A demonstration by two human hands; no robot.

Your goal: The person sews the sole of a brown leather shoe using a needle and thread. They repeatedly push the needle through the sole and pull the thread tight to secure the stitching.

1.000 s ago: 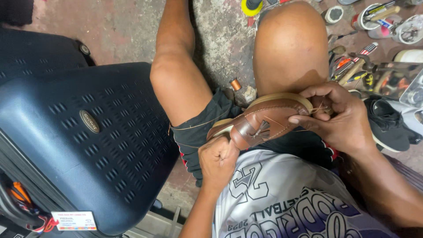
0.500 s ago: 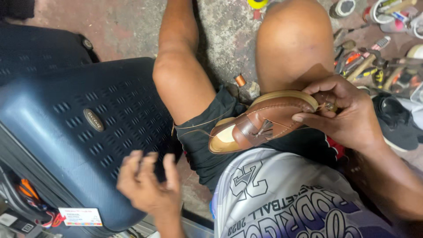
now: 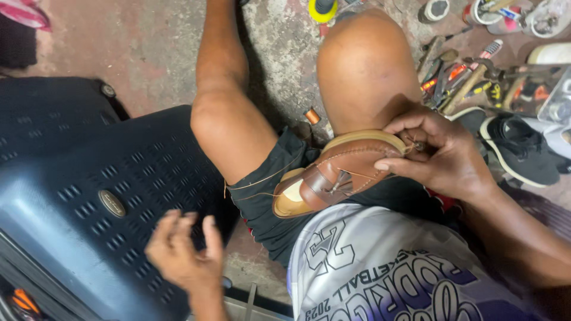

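A brown leather sandal [image 3: 342,172] with a tan sole lies across my lap, over my right thigh. My right hand [image 3: 437,153] grips its toe end, thumb and fingers pinched on the sole edge. A thin tan thread [image 3: 262,181] runs from the sandal leftward over my dark shorts. My left hand [image 3: 181,252] hovers apart from the sandal, fingers spread and holding nothing that I can see, above the dark blue suitcase [image 3: 89,202].
The hard-shell suitcase fills the left side. Hand tools [image 3: 458,80], small tins and a yellow spool [image 3: 323,9] lie on the concrete floor at the upper right. A black sneaker [image 3: 523,148] sits at the right. A copper thread spool [image 3: 313,115] lies between my knees.
My left hand has let go of the sandal's heel and swung down and left over the suitcase. The right hand keeps its grip on the sandal.
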